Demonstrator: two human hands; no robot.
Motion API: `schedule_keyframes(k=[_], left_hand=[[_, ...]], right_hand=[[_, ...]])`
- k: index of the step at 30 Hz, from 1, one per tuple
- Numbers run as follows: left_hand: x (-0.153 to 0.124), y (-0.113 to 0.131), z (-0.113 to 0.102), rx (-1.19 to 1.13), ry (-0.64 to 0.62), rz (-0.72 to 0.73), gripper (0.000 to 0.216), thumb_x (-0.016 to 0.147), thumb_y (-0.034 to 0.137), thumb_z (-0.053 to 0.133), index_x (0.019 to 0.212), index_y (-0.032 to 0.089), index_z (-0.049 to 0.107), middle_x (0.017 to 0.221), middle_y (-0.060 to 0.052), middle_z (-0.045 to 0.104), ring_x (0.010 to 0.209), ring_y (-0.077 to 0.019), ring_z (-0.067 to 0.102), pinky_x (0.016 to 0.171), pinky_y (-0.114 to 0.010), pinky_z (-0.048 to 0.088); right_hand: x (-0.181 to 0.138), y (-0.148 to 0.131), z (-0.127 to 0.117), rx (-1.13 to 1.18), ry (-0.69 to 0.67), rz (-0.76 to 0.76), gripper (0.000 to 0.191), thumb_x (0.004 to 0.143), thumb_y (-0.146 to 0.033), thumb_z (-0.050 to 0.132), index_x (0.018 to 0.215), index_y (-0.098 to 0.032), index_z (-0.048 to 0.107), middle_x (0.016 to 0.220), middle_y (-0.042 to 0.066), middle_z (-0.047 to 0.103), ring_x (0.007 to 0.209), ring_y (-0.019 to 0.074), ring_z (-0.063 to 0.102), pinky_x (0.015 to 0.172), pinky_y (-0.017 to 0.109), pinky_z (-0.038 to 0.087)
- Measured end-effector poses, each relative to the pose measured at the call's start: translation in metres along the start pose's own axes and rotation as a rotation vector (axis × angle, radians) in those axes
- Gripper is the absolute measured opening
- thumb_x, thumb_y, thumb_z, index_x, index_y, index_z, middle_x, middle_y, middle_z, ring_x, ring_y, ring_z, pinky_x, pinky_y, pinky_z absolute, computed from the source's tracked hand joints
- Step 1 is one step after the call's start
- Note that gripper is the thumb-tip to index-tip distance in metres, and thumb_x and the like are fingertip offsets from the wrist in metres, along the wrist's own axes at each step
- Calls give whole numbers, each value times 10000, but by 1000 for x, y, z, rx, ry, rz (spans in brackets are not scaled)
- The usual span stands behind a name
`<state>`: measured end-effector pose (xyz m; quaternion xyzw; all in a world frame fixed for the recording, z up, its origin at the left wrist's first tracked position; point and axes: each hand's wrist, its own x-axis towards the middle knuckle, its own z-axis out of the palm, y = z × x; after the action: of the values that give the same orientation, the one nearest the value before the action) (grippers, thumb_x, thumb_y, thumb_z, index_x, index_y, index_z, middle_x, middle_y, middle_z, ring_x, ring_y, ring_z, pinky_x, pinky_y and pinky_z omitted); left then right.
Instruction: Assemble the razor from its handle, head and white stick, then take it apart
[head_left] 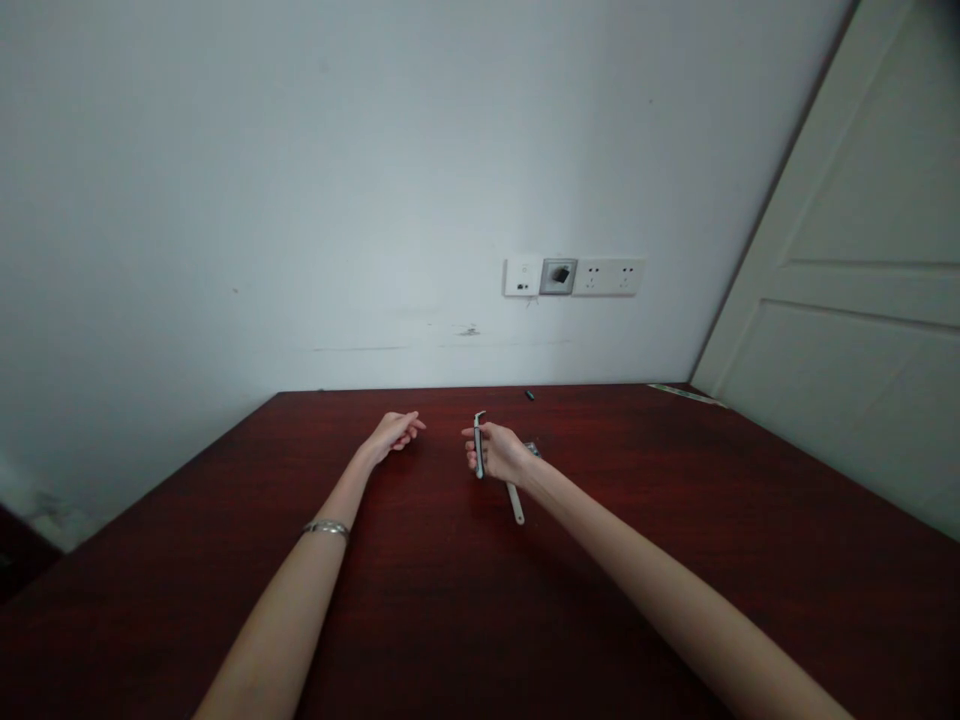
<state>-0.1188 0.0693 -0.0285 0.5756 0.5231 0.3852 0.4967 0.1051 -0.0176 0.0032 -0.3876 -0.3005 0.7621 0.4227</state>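
A dark red table [420, 600] carries a pale bar [515, 503] (partly hidden), a small dark item [529, 395] and a greenish strip [686, 394].

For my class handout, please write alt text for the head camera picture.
A person's right hand holds a thin, bent-tipped tool over a red-brown table; the left hand, loosely curled, is apart from it. Sockets line the white wall behind.

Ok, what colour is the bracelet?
The bracelet is silver, as the head view shows.
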Motion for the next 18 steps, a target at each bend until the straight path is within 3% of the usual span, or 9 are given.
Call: schedule_keyframes(k=[4, 9, 13, 18], left_hand=[[1, 3, 0, 28, 3, 10, 374, 773, 426, 548, 765, 63, 637, 524, 6, 483, 355, -30, 316, 358, -180, 132], [0, 21, 9, 127, -34, 51, 373, 764, 441, 565, 772, 80, 656, 531, -6, 515, 371, -48, 378, 342, -176, 184], [-12, 48, 31, 244, -97, 185, 404, 764, 479, 564, 801, 87, 655, 609, -47, 592, 440, -81, 485, 336, -171, 256], [-30, 71, 70, 225, -330, 339, 383, 752, 441, 601, 924, 100, 642, 830, -117, 670, 710, -166, 614, 405, -163, 401]], right_hand=[[-10, -15, 0, -82, 41, -120, 147, 866, -123, 386, 928, -136, 519, 613, 28, 596, 520, 120, 565, 517, 237, 464], [-14, -29, -6, -286, 98, -316, 63, 842, -187, 525, 844, -139, 566, 658, 52, 672, 566, 112, 592, 528, 199, 438], [-8, -38, -16, -473, 188, -517, 135, 794, -261, 594, 760, -131, 586, 701, 69, 699, 569, 104, 578, 532, 194, 416], [-6, -52, -25, -612, 272, -747, 236, 721, -356, 638, 734, -120, 638, 773, 78, 709, 693, 144, 611, 600, 222, 429]])
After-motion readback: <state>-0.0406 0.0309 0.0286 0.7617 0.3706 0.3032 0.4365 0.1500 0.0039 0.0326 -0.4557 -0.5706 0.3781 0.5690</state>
